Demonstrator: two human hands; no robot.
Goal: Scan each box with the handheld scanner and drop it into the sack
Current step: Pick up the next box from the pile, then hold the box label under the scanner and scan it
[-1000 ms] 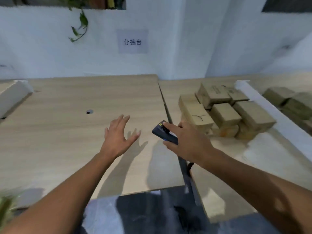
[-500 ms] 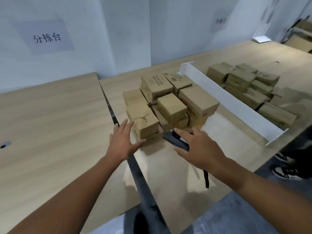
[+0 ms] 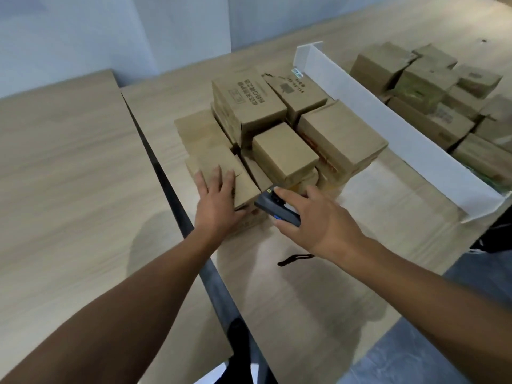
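A pile of several brown cardboard boxes (image 3: 279,126) stands on the right-hand wooden table. My left hand (image 3: 217,202) lies flat with straight fingers on the top of the nearest box (image 3: 219,164), at the pile's near left corner. My right hand (image 3: 313,217) grips a dark handheld scanner (image 3: 274,207), its head pointing toward the pile just right of that box. A black wrist strap (image 3: 293,259) hangs below the hand. No sack is in view.
A white cardboard divider (image 3: 388,126) runs diagonally right of the pile, with several more boxes (image 3: 432,90) behind it. A dark gap (image 3: 177,209) separates the two wooden tables. The left table (image 3: 69,176) is bare. Grey floor shows at the bottom right.
The view has swung right and closer to the box pile. My left hand moved forward from above the table gap onto the nearest box. The right hand still holds the scanner.
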